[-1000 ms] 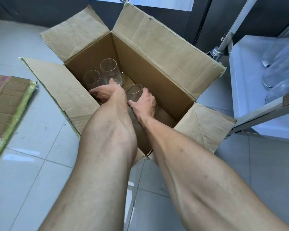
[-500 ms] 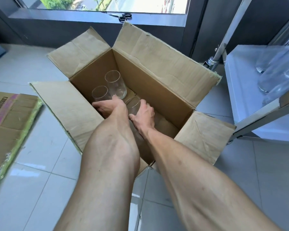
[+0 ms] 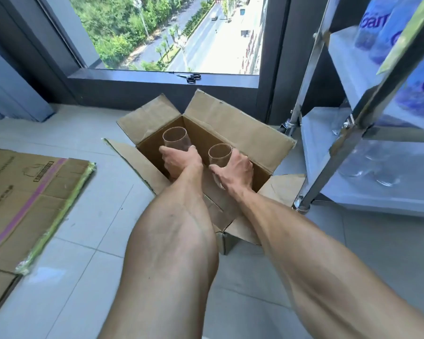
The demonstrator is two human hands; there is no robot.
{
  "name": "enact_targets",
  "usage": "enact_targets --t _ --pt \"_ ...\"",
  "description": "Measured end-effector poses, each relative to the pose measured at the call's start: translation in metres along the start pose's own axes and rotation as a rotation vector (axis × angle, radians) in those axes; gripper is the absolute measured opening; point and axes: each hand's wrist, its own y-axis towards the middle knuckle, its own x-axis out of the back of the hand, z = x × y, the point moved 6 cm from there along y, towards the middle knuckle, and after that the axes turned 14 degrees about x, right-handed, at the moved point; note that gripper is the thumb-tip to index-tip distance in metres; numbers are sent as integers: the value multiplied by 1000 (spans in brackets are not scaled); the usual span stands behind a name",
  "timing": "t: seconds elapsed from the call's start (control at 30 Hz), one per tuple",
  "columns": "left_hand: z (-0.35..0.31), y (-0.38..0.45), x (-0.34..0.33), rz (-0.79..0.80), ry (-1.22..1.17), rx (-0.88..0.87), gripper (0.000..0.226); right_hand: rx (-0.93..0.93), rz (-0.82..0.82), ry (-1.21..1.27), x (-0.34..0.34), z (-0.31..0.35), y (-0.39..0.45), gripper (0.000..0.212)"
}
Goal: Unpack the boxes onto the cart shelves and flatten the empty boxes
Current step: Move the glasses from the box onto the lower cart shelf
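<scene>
While one box (image 3: 242, 143) sits open, two hands (image 3: 179, 160) (image 3: 235, 170) grip two glasses (image 3: 175, 139) (image 3: 219, 152).

- Left hand (image 3: 179, 160), earlier low inside the cardboard box (image 3: 240, 143), now up at its opening, gripping a clear glass (image 3: 176, 139).
- Right hand (image 3: 236, 170) likewise raised, gripping a second glass (image 3: 220, 152).
- Both rims now near the box's top edge.

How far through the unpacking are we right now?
Done: one flattened box lies on the floor, and the cart shelves already hold bottles and glassware. In hand: the left hand and right hand each grip a glass over the open box. Left: shelve these, check the box's hidden bottom, flatten it.
</scene>
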Motion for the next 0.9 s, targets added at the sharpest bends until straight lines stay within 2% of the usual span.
enact_targets --t 0.2,0.33,0.5,0.67,0.8,0.9 --pt "-13 -78 45 -42 27 21 69 -18 -152 63 84 34 -31 57" --pt "-13 -141 68 -44 13 18 65 -34 -211 85 141 36 -59 59" --pt "-8 -205 83 -18 -2 -65 70 -22 -248 47 209 -3 -79 62" --pt "9 -270 76 26 37 -147 66 190 -88 -84 243 -34 -96 48" --pt "25 -316 67 54 79 -166 64 116 -166 -53 272 -67 -116 47" --pt "31 -342 66 58 97 -177 63 68 -166 -100 297 -90 -124 55"
